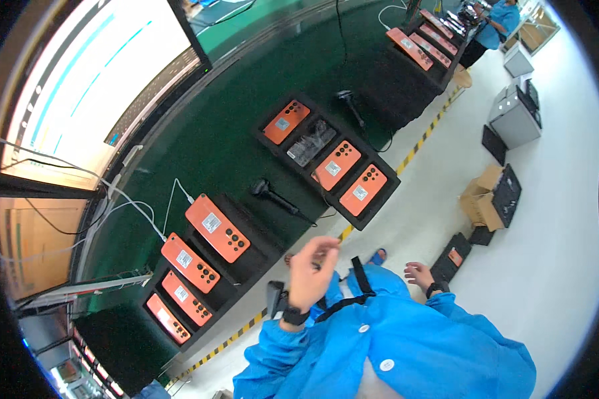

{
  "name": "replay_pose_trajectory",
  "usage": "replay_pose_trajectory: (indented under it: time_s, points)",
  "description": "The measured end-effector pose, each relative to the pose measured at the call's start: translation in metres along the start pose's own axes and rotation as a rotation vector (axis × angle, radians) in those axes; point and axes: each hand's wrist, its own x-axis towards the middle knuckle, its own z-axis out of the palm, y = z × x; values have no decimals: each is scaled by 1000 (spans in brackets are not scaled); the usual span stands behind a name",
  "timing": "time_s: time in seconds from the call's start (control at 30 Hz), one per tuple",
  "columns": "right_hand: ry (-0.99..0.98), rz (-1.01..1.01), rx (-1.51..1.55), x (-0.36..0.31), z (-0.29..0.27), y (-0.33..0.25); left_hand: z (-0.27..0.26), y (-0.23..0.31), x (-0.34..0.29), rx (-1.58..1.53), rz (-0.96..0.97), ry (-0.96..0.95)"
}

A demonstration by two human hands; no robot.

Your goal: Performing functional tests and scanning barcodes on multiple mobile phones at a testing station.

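Observation:
My left hand (313, 272) is raised at the bench's front edge, fingers loosely curled and apart from the thumb, with nothing seen in it. Lower right, my right hand (419, 275) hangs open beside my body, holding nothing. Nearest the left hand lies a black handheld scanner (273, 197). Left of it, a black foam tray (259, 247) bears several coral-orange phones (217, 228), backs up, white labels on them; white cables run to two. Another foam tray (396, 181) holds three orange phones (359, 191) and a phone-sized piece in clear wrapping (311, 143).
A large lit monitor (93, 80) stands on the dark green bench at upper left. A second scanner (351, 108) lies behind the right tray. More phones (410, 48) rest farther along. Cartons (484, 196) and a grey cabinet (514, 116) stand on the floor; another person (502, 23) is beyond.

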Motion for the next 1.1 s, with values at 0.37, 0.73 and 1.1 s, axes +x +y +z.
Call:
replay_pose_trajectory:
  time_s: [0.37,0.73,1.1]
  points:
    - [106,152,353,61,-195,87,268,-12,59,8,-77,-385]
    - [226,-172,393,155,-314,-120,379,-17,204,-62,42,-419]
    - [232,-867,210,235,-415,-493,352,150,385,128,252,196]
